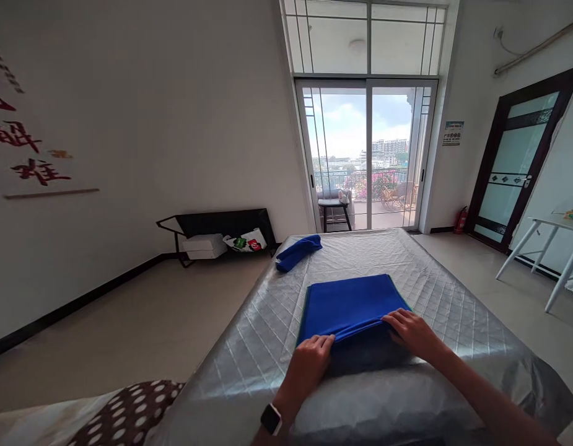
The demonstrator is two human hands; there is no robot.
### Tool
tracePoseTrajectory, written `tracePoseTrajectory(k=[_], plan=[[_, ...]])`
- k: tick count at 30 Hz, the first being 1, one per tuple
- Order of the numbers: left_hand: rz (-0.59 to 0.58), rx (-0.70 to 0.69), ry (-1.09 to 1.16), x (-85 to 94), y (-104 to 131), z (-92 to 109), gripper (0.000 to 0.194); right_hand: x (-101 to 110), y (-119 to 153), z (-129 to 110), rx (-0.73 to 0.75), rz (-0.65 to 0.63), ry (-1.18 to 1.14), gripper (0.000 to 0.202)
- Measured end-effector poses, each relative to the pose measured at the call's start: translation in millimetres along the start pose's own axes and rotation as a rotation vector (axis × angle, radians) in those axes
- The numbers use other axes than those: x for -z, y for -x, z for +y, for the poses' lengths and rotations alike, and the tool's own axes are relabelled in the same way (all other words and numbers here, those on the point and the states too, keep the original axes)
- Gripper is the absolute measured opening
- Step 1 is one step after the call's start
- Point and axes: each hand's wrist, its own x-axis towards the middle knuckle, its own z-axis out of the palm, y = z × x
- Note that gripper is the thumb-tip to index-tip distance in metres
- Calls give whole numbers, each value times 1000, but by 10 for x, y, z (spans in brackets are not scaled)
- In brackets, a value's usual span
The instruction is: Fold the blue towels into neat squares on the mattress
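A blue cloth (349, 302) with a thin green edge lies folded into a rough rectangle on the silver quilted bed cover (267, 347). My left hand (313, 358), with a watch on its wrist, pinches the near edge of the cloth toward its left side. Farther right, my right hand (409, 330) grips the same edge. Between the two hands that edge is raised and creased, with a dark shadow beneath. Another rolled or bunched blue cloth (298, 252) rests near the far left corner of the bed cover.
Beyond the bed a sliding glass door (367, 155) opens onto a balcony view. By the left wall stands a low black bench (225, 222) with a white box (203, 246). At right are a white table (558, 221) and a red fire extinguisher (461, 220). Polka-dot fabric (128, 412) lies lower left.
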Motion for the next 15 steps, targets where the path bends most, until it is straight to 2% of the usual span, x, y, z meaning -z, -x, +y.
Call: tracePoseTrajectory(k=[4,7,9,12,14,15], plan=[[281,-57,-66,112,140,-218,39,69,35,-126,47,89,37,36],[442,-135,-146,195,413,-326,36,103,131,-384,39,121,51,35],[490,-174,-178,197,674,-380,36,66,234,-608,41,120,37,34],[526,-209,-160,92,1106,-458,40,-83,410,-932,90,106,-26,30],[517,-172,-90,-20,1363,-470,42,-190,506,-1098,130,85,-59,24],[496,-107,-33,-75,1470,-446,41,-228,538,-1160,143,68,-67,21]])
